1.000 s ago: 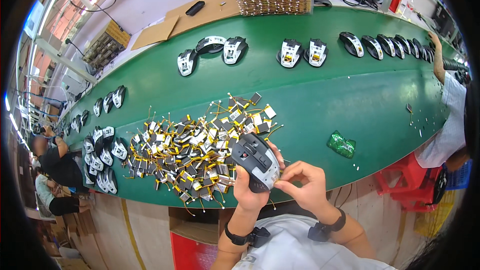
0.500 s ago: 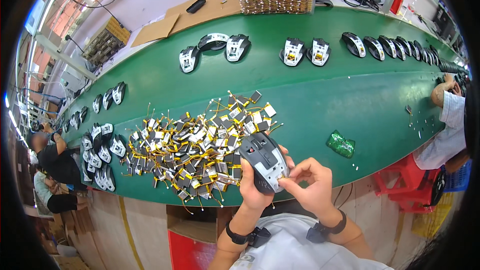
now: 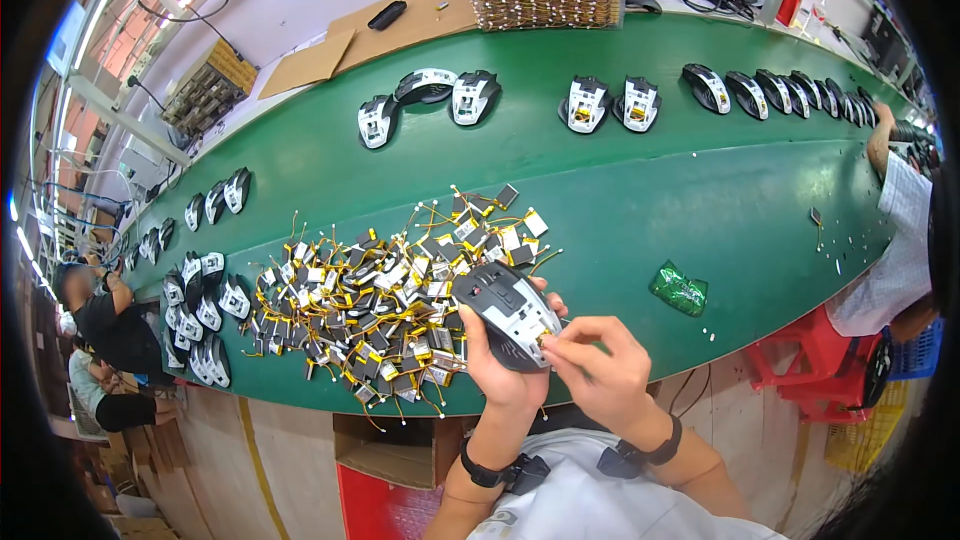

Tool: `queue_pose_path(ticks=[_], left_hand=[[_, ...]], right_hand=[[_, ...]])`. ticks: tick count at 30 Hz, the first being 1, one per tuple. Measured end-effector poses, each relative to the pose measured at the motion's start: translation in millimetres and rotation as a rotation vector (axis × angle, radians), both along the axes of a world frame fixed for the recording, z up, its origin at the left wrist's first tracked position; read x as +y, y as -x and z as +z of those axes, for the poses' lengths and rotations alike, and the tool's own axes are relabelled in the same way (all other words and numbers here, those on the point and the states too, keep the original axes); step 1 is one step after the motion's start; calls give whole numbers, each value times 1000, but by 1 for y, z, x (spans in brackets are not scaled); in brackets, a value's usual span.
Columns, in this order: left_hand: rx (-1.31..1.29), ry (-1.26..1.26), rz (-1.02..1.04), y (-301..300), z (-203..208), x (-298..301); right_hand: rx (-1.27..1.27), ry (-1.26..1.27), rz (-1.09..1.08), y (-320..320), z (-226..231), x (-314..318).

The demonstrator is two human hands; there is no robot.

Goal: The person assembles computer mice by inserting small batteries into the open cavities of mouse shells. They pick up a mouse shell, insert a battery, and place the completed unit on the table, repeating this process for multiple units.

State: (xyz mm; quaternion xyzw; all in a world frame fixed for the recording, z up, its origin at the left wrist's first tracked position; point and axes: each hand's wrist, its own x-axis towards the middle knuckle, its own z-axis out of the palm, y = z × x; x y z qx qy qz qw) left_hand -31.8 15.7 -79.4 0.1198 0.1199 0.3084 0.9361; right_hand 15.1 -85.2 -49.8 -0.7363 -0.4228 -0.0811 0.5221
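Note:
My left hand (image 3: 497, 368) is closed round a black and light-grey computer mouse (image 3: 503, 308), its underside with openings turned up and tilted. Thumb and index finger of my right hand (image 3: 608, 372) are pinched at the open compartment in the mouse's near end. Something small and yellow shows at those fingertips; its kind is hidden by them. Just left of the mouse spreads a heap of small flat battery packs (image 3: 365, 305), silver and dark, with yellow tape and thin wires ending in white plugs.
Stacked mice (image 3: 205, 315) lie left of the heap, and more mice (image 3: 588, 105) stand in rows along the green table (image 3: 560, 170). A green packet (image 3: 680, 288) lies to the right. At the right edge a co-worker's arm (image 3: 880, 140) reaches over the table. Cardboard (image 3: 405, 20) lies at the back.
Both my hands and the mouse have shifted slightly left, with my right fingers still pinched at the compartment. The co-worker's arm on the right has reached farther up the table.

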Motion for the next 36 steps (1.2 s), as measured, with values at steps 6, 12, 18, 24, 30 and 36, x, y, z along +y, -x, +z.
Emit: queue_pose_path(ticks=[6, 12, 18, 24, 30, 36], left_hand=[[105, 112, 66, 2, 4, 5], [38, 84, -13, 7, 5, 8], [24, 71, -81, 4, 15, 2], [-97, 66, -187, 3, 8, 12], [123, -204, -303, 7, 18, 31], [326, -615, -464, -39, 71, 92]], right_hand=[[-303, 324, 18, 15, -1, -6], [-346, 200, 112, 4, -9, -13], [-281, 91, 8, 2, -9, -9], [243, 22, 205, -8, -2, -11], [332, -13, 204, -12, 10, -29], [102, 264, 77, -37, -10, -42]])
